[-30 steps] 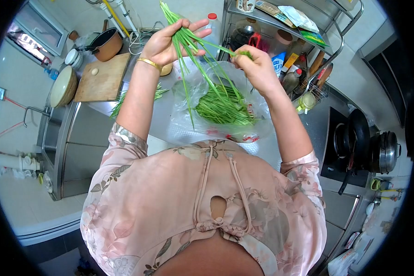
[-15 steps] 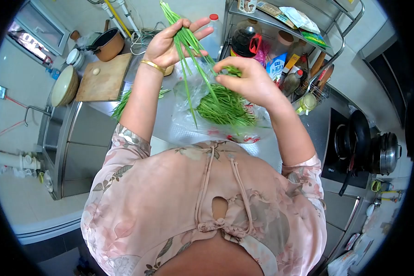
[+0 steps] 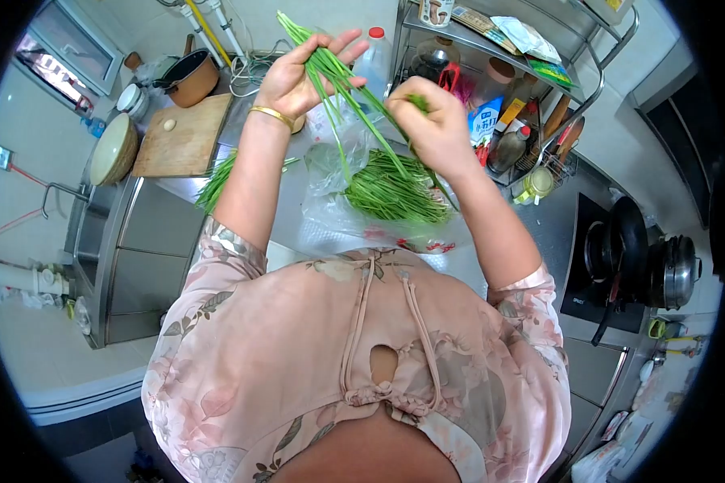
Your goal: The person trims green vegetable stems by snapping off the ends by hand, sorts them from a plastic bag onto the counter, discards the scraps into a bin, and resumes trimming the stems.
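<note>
Long thin green stalks that look like garlic chives [image 3: 330, 68] lie across the palm of my left hand [image 3: 292, 87]. My thumb holds them there while the other fingers stretch out, and their pale ends point up and away. My right hand [image 3: 437, 127] is closed to the right of them, with a tuft of green showing between its fingers. Below both hands, a loose pile of chives [image 3: 396, 191] rests on a clear plastic bag [image 3: 324, 179]. A smaller bunch of chives [image 3: 216, 187] lies on the counter, partly behind my left forearm.
At left are a wooden cutting board [image 3: 187, 145] with a small pale bulb [image 3: 169, 125], a large bowl [image 3: 114, 151] and a brown pot [image 3: 192, 79]. A metal rack [image 3: 491, 42] with bottles and packets stands behind my right hand. Black pans [image 3: 627, 233] sit on the stove at right.
My right hand has moved slightly right and up, and its fingers have curled from a loose pinch into a fist. Some held stalks now slant toward it. My left hand has barely moved.
</note>
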### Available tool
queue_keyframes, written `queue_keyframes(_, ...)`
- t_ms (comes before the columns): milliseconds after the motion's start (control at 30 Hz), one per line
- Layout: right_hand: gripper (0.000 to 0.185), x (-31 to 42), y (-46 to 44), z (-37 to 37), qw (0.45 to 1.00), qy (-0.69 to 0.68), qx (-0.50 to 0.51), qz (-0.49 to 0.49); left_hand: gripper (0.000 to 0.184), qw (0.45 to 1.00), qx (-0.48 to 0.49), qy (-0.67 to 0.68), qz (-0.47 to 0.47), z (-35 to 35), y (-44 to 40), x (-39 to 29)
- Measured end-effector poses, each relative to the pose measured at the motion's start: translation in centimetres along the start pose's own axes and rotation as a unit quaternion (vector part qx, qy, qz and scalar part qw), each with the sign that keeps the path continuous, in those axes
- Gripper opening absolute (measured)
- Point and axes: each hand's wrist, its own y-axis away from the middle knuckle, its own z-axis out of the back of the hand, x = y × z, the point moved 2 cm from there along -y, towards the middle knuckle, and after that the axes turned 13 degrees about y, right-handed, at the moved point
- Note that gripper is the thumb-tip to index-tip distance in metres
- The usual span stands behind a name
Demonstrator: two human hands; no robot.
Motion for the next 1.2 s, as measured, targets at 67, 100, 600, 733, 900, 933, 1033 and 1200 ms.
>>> queue_keyframes(67,0.011,1.0,0.3,1.9,0.998,-0.058,-0.015,-0.019,0.021,1.0,0.004,0.011,0.002,0.1,0.3,-0.4)
queue_keyframes(100,0.011,0.8,0.5,3.1,0.99,-0.094,0.016,-0.102,0.02,1.0,0.006,0.016,0.004,0.2,0.3,-0.7)
queue_keyframes(600,0.012,-4.9,3.6,15.9,0.836,-0.544,0.023,-0.062,0.024,0.999,0.032,0.004,-0.024,0.3,1.7,-3.5)
queue_keyframes(733,0.019,-4.6,2.9,12.5,0.922,-0.327,0.048,-0.201,0.024,0.999,0.04,0.005,-0.015,0.4,1.4,-3.3)
queue_keyframes(900,0.026,-2.8,1.1,4.6,0.923,-0.158,0.227,-0.268,0.023,0.999,0.047,0.002,0.001,0.4,0.9,-2.5)
queue_keyframes(933,0.024,-2.6,0.7,3.5,0.913,-0.171,0.244,-0.279,0.023,0.999,0.045,0.003,0.003,0.4,0.9,-2.4)
queue_keyframes(1033,0.016,-2.8,-0.3,1.2,0.873,-0.244,0.305,-0.29,0.024,0.999,0.038,0.005,0.005,0.1,0.8,-2.1)
queue_keyframes(1200,0.01,-3.3,-0.6,-0.5,0.834,-0.34,0.319,-0.294,0.023,0.999,0.038,0.019,0.005,0.1,1.1,-2.5)
